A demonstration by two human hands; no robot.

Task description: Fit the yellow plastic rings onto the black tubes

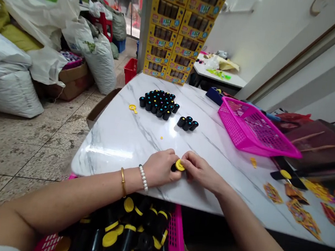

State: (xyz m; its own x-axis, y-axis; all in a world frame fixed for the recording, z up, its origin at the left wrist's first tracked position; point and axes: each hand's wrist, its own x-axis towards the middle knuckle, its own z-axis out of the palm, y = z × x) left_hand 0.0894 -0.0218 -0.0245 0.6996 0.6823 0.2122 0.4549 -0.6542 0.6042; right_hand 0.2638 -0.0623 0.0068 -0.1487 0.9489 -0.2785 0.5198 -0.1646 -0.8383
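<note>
My left hand [161, 168] is wrapped round a small black canister with a yellow lid [180, 165], held just above the near edge of the marbled table [118, 136]. The fingertips of my right hand [198, 168] press at the yellow lid; whether they pinch anything small there is hidden. Beyond my hands stand a large cluster of black canisters [159, 102] with blue or yellow centres and a smaller group of canisters [188, 123]. A tiny yellow ring [161, 137] lies nearer, and a yellow ring-shaped piece with a handle [132, 108] rests at the left.
Below the table edge, a pink basket [177, 235] holds many yellow-lidded black canisters. Another pink basket [231, 124] sits at the right, near colourful stickers [302, 217]. Stacked yellow boxes [178, 30] rise at the back. White sacks [6, 79] crowd the floor at left.
</note>
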